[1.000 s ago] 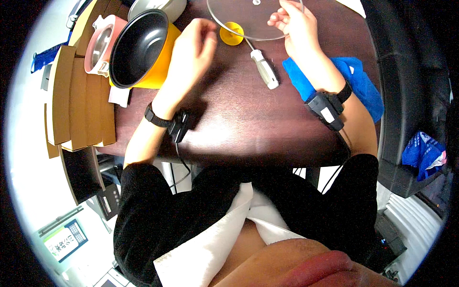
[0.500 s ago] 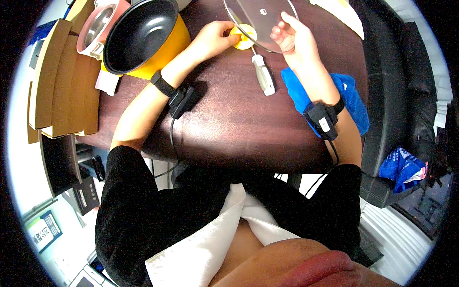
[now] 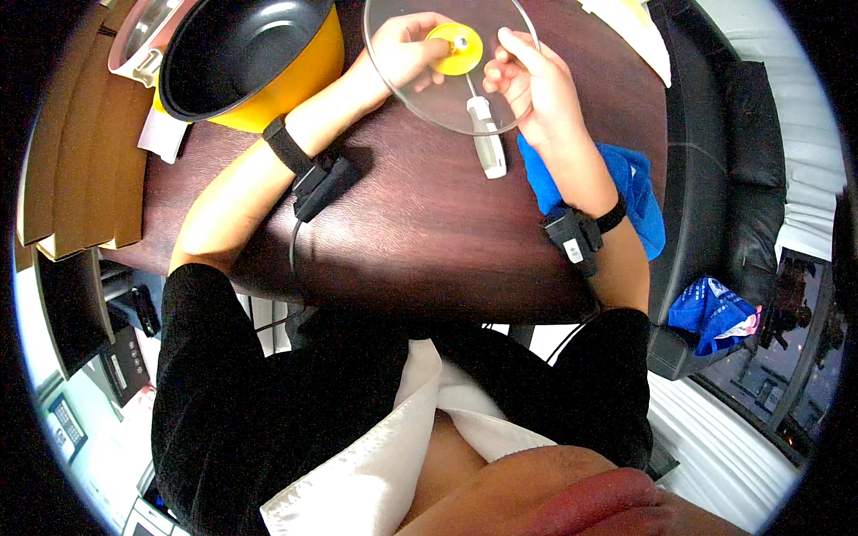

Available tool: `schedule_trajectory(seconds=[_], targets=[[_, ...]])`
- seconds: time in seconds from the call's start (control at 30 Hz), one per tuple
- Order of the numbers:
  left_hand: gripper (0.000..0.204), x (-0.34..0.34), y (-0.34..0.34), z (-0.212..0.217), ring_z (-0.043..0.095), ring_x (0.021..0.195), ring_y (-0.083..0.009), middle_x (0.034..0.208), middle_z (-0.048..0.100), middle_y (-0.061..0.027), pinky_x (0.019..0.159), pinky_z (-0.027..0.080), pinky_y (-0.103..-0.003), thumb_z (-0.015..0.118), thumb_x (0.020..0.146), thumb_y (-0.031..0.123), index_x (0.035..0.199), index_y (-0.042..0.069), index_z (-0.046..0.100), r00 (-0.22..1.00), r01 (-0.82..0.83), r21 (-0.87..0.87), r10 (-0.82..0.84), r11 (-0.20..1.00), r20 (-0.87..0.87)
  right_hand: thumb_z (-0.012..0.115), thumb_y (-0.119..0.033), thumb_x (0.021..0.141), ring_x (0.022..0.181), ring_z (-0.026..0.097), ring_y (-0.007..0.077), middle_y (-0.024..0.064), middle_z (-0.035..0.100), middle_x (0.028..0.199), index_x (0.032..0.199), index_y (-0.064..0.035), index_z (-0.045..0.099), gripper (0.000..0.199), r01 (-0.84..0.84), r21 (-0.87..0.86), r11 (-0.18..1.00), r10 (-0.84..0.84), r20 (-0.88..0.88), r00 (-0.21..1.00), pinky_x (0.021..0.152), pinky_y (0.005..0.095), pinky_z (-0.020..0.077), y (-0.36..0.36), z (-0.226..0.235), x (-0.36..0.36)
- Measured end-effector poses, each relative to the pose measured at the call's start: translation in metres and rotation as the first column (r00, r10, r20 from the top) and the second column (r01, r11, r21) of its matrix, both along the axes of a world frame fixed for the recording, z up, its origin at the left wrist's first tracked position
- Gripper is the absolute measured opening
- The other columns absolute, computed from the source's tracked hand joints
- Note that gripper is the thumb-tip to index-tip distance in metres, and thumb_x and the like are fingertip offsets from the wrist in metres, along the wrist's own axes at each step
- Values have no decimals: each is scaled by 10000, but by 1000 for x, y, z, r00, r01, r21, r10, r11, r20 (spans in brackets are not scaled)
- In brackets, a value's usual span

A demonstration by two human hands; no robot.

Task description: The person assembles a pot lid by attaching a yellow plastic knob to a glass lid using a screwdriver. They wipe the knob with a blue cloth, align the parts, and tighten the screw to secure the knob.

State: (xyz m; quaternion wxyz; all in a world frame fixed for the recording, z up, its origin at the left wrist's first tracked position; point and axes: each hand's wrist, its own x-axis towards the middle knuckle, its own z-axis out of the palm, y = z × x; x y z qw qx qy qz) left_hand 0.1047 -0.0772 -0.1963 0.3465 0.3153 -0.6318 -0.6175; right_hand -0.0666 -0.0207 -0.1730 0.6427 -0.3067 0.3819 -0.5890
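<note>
Glass, by the look of it: a round clear lid [image 3: 447, 76] with a yellow knob [image 3: 456, 47] at its centre, held just above the far part of the dark brown table [image 3: 420, 232]. The left hand [image 3: 402, 49] reaches under the pane, its fingers curled about the yellow knob on the underside. The right hand [image 3: 536, 85] pinches the rim at the near right edge, fingers narrow and closed on the glass. Such a lid is probably stiff, fairly light, smooth enough to slip and likely to crack if it knocks the table; the knob and the rim seem the safest places to take it. A white-handled tool [image 3: 487, 134], perhaps a screwdriver, lies on the table partly beneath the lid, its thin shaft pointing toward the knob. A blue cloth [image 3: 635, 179] lies under the right forearm. To the left stands a yellow cooker with a black inner pot [image 3: 241, 54], beside stacked cardboard [image 3: 80, 152].
</note>
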Motion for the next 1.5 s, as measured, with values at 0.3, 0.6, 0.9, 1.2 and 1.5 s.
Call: schedule_trajectory(seconds=[0.3, 0.6, 0.9, 1.2, 1.5], targets=[[305, 7, 0, 17, 613, 736, -202, 928, 610, -133, 606, 508, -265, 491, 877, 171, 1099, -37, 499, 912, 261, 377, -99, 889, -398, 580, -141, 844, 545, 557, 172, 46, 513, 691, 815, -39, 501, 132, 129, -63, 990, -130, -14, 991, 507, 293, 480, -3, -2, -6], [529, 12, -4, 14, 610, 857, -302, 1043, 580, -218, 781, 499, -366, 360, 914, 388, 1145, -78, 459, 850, 359, 441, -93, 822, -519, 586, -138, 839, 543, 563, 175, 49, 515, 681, 817, -45, 493, 133, 168, -125, 978, -178, -80, 981, 505, 295, 485, -1, -2, -8], [616, 8, 11, 44, 582, 898, -310, 1069, 559, -225, 842, 453, -377, 412, 841, 446, 1183, -65, 442, 762, 499, 441, -136, 746, -633, 591, -137, 830, 527, 562, 169, 59, 518, 673, 820, -47, 481, 143, 209, -153, 966, -227, -106, 968, 496, 285, 490, -1, 0, -6], [526, 12, 3, 23, 555, 975, -354, 1124, 541, -223, 933, 386, -466, 392, 781, 317, 1148, -55, 453, 759, 473, 418, -117, 776, -641, 625, -229, 818, 712, 554, 153, 69, 516, 842, 994, -22, 501, 299, 342, -166, 925, -378, -503, 778, 638, 292, 474, -1, 5, -2], [532, 12, 2, 21, 553, 978, -352, 1130, 539, -225, 934, 388, -469, 394, 773, 304, 1152, -65, 449, 764, 447, 457, -63, 768, -642, 629, -179, 733, 873, 493, 242, 33, 534, 833, 890, -149, 609, 161, -336, -738, 586, -791, -610, -39, 766, 383, 358, -4, 12, -3]])
